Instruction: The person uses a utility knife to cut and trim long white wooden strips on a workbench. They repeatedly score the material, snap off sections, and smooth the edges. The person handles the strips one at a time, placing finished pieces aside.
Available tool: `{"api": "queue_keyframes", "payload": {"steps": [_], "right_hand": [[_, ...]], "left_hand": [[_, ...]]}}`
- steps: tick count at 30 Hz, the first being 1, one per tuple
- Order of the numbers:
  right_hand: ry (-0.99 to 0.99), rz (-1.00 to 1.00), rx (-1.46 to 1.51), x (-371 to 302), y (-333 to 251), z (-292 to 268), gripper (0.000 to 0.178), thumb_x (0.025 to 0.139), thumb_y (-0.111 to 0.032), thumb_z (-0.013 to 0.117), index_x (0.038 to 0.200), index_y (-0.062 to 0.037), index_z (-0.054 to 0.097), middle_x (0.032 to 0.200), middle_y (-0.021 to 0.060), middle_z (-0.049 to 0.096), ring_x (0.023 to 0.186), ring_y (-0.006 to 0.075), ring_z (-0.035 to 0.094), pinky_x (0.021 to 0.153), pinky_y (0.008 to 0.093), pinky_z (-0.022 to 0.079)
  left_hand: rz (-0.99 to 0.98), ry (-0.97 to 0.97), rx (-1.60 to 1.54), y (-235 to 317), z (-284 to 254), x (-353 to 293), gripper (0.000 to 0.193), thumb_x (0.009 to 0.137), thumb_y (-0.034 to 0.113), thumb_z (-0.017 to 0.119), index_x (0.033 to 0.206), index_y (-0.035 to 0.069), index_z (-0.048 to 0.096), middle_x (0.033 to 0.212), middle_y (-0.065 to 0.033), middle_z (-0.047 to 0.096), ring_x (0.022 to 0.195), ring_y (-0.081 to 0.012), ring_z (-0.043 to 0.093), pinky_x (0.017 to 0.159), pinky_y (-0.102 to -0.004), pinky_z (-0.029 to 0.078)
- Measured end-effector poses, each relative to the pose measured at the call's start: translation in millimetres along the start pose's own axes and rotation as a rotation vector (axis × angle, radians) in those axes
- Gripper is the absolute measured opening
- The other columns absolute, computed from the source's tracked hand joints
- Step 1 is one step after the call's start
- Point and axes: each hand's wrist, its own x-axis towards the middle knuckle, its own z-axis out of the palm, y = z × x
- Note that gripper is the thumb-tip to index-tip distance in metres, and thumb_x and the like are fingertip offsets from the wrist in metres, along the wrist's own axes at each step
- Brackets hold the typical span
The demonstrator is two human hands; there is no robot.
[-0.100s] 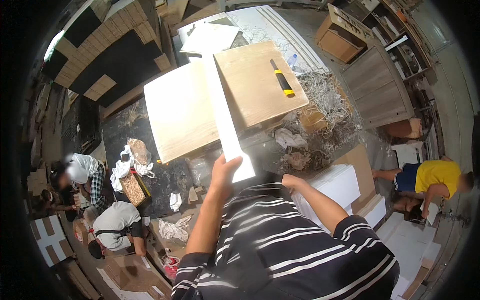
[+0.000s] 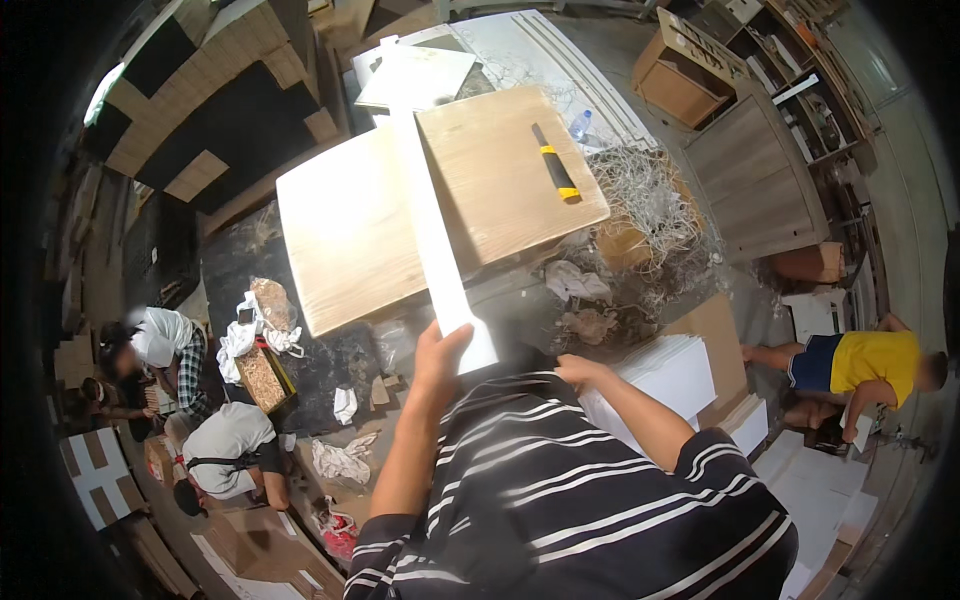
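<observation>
My left hand (image 2: 441,360) is closed round the near end of a long, narrow white board (image 2: 438,240). Brightly lit, this board reaches away from my waist across a light wood-grain panel (image 2: 350,225). A utility knife (image 2: 555,165) with a black and yellow handle lies on the panel's right part, apart from both hands. My right hand (image 2: 578,371) is at the front of my striped shirt, its fingers curled; what they hold, if anything, is hidden.
Tangled pale strips (image 2: 655,205) and a crumpled cloth (image 2: 577,281) lie right of the panel. White panels (image 2: 655,380) are stacked by my right forearm. A box of wooden pegs (image 2: 265,378) stands at left. People bend at left (image 2: 230,445); another wears yellow (image 2: 875,362) at right.
The wood-grain panel, the knife and the white board sit slightly further left in the picture. My left hand still grips the board, and it appears slightly lower.
</observation>
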Motion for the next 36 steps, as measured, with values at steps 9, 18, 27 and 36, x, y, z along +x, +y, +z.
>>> {"api": "queue_keyframes", "payload": {"steps": [9, 18, 27, 36], "right_hand": [[1.158, -0.857, -0.085, -42, -112, -182, 0.032, 0.092, -0.024, 0.067, 0.117, -0.0033, 0.063, 0.108, 0.0235, 0.069, 0.099, 0.0436, 0.065, 0.087, 0.0499, 0.051], [1.207, -0.613, -0.397, 8, -212, -257, 0.056, 0.092, -0.033, 0.065, 0.141, -0.0096, 0.051, 0.105, 0.0205, 0.064, 0.093, 0.0375, 0.064, 0.085, 0.0498, 0.053], [0.458, -0.714, 0.723, -102, -97, -73, 0.050, 0.104, -0.021, 0.059, 0.150, -0.0071, 0.044, 0.086, 0.0015, 0.059, 0.054, 0.0049, 0.048, 0.045, 0.0208, 0.038], [0.924, -0.803, 0.216, -122, -58, 64, 0.048, 0.097, -0.018, 0.070, 0.143, -0.0108, 0.060, 0.112, 0.0125, 0.068, 0.099, 0.0295, 0.066, 0.090, 0.0385, 0.051]], "left_hand": [[-0.094, 0.098, 0.026, 3, 37, -14, 0.027, 0.103, 0.028, 0.062, 0.110, 0.002, 0.061, 0.080, -0.0076, 0.067, 0.062, -0.0185, 0.068, 0.048, -0.0319, 0.054], [-0.165, 0.167, 0.182, -29, 33, 9, 0.029, 0.102, 0.025, 0.067, 0.115, 0.000, 0.062, 0.085, -0.0090, 0.070, 0.062, -0.0170, 0.067, 0.052, -0.0286, 0.053], [-0.134, 0.007, 0.056, -69, 12, 59, 0.026, 0.101, 0.014, 0.067, 0.121, -0.003, 0.065, 0.100, -0.0083, 0.073, 0.079, -0.0167, 0.070, 0.069, -0.0328, 0.062], [-0.181, -0.172, 0.117, -71, -1, 62, 0.025, 0.104, 0.021, 0.065, 0.116, -0.002, 0.066, 0.091, -0.0031, 0.066, 0.076, -0.0212, 0.072, 0.071, -0.0356, 0.063]]}}
